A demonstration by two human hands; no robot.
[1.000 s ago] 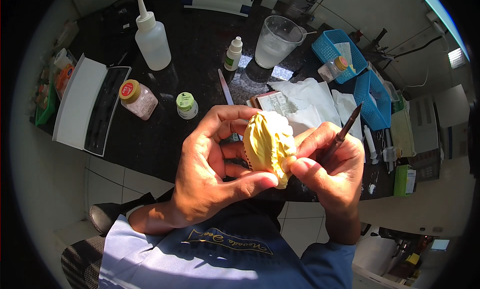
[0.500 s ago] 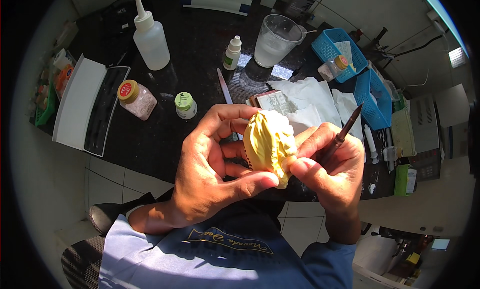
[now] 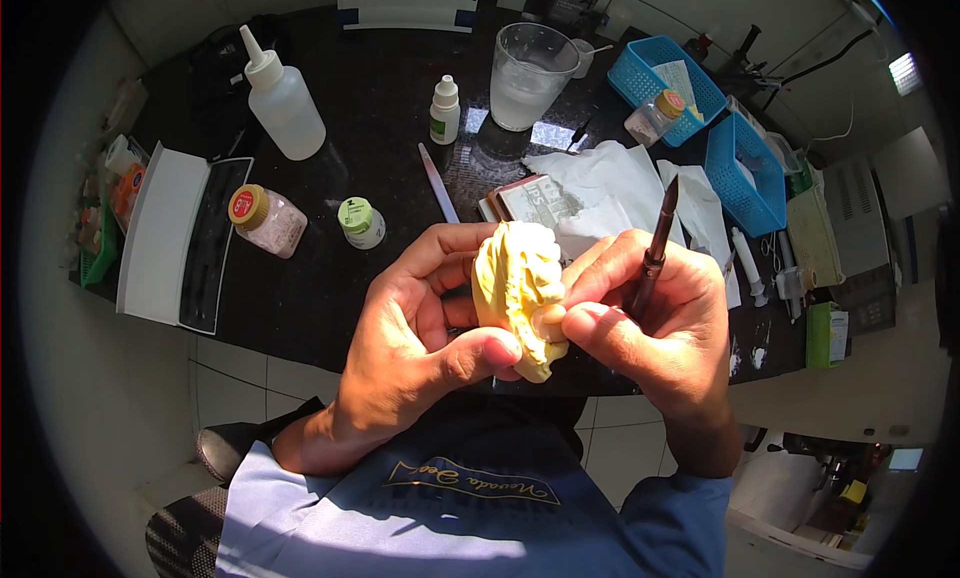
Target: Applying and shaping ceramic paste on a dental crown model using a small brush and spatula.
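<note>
A yellow dental cast [image 3: 500, 278] with a row of pale teeth [image 3: 536, 261] is up in front of my chest, in bright sunlight. My left hand [image 3: 420, 323] holds it from the left, thumb on the near side and fingers behind. At the cast's right side, the thumb and forefinger of my right hand [image 3: 660, 318] pinch at one cream-coloured tooth [image 3: 548, 323]. A slim dark brown tool [image 3: 658, 240], pen-like with a pointed end, stands up between the right fingers. Its lower end is hidden in the hand.
On the black table are a squeeze bottle [image 3: 286, 113], a dropper bottle [image 3: 445, 113], a gold-lidded jar [image 3: 268, 223], a small green-lidded jar [image 3: 361, 224], a glass of cloudy liquid [image 3: 524, 88], a spatula [image 3: 436, 181], white paper [image 3: 620, 183] and blue baskets [image 3: 745, 183].
The cast has turned, showing more of its row of teeth and less of its smooth yellow side. The dark tool has swung more upright. My view has shifted slightly.
</note>
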